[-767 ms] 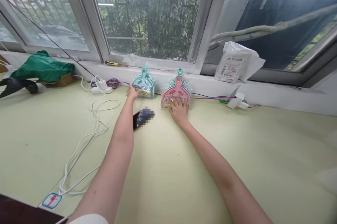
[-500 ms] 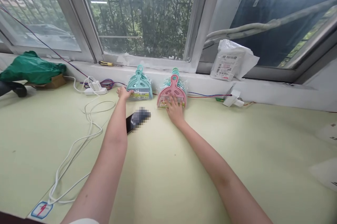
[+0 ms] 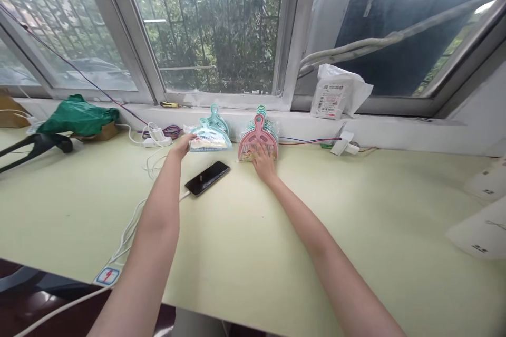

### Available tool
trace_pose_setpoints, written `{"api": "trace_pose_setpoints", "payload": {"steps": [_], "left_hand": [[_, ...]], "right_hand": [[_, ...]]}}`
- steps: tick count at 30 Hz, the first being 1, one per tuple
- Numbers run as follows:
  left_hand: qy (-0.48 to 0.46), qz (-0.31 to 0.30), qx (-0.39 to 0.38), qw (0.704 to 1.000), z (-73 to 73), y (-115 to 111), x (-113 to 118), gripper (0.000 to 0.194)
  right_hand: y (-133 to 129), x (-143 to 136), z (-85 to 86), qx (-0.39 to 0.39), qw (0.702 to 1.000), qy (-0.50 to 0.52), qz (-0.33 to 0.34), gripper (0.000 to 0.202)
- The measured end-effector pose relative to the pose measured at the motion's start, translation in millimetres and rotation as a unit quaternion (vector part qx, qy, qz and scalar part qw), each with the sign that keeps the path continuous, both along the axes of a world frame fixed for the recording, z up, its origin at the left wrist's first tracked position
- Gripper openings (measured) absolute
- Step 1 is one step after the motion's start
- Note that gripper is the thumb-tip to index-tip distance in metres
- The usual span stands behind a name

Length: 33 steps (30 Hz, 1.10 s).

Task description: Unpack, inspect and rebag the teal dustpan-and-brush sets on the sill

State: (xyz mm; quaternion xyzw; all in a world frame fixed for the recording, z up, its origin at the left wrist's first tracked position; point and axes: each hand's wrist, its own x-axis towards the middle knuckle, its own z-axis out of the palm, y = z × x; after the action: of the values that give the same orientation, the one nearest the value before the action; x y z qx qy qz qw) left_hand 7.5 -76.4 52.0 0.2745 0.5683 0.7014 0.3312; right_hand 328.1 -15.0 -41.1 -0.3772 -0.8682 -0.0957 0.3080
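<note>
My left hand (image 3: 184,145) grips the left edge of a teal dustpan-and-brush set (image 3: 207,140) in clear wrap, which tilts in front of another teal set (image 3: 220,119). To the right, a pink dustpan set (image 3: 258,135) stands at the front of a row of teal ones by the wall. My right hand (image 3: 263,161) rests on the pink set's lower front with its fingers spread. A black phone (image 3: 207,178) lies on the table between my forearms, with a white cable at its lower end.
A green plastic bag (image 3: 81,117), a white power strip (image 3: 157,141) and a yellow screwdriver (image 3: 169,105) are at the left. A white wrapped package (image 3: 336,93) stands on the sill. White adapters (image 3: 344,144) sit at the right, and white cables cross the table's left part.
The front teal set has tipped back and separated from the one behind it, with my left hand on its edge. My right hand stays on the pink set. The view has shifted, showing the table's front edge.
</note>
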Motion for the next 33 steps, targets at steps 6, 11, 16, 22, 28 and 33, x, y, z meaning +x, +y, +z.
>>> {"api": "trace_pose_setpoints", "payload": {"steps": [6,11,16,22,28,33], "left_hand": [[-0.026,0.006,0.116,0.993,10.3,-40.1,53.1,0.037],[-0.050,-0.086,0.141,0.985,-16.0,-61.4,156.1,0.061],[-0.073,-0.157,0.116,0.978,-43.4,-65.2,258.8,0.071],[-0.074,-0.200,0.101,0.972,-55.6,-80.0,301.4,0.066],[-0.031,-0.195,0.096,0.975,-63.4,-92.7,288.2,0.069],[-0.056,-0.175,0.095,0.978,-65.8,-87.3,280.7,0.070]], "right_hand": [[-27.0,14.4,4.3,-0.013,0.997,0.075,0.000,0.045],[-78.2,40.1,12.2,0.012,0.975,0.221,0.023,0.044],[-117.4,82.9,20.7,-0.033,0.955,0.295,-0.016,0.048],[-133.4,138.8,28.6,0.005,0.975,0.218,-0.049,0.045],[-139.2,136.2,27.3,-0.003,0.997,0.079,0.009,0.038],[-126.1,139.0,15.3,-0.119,0.969,0.214,0.020,0.045]]}}
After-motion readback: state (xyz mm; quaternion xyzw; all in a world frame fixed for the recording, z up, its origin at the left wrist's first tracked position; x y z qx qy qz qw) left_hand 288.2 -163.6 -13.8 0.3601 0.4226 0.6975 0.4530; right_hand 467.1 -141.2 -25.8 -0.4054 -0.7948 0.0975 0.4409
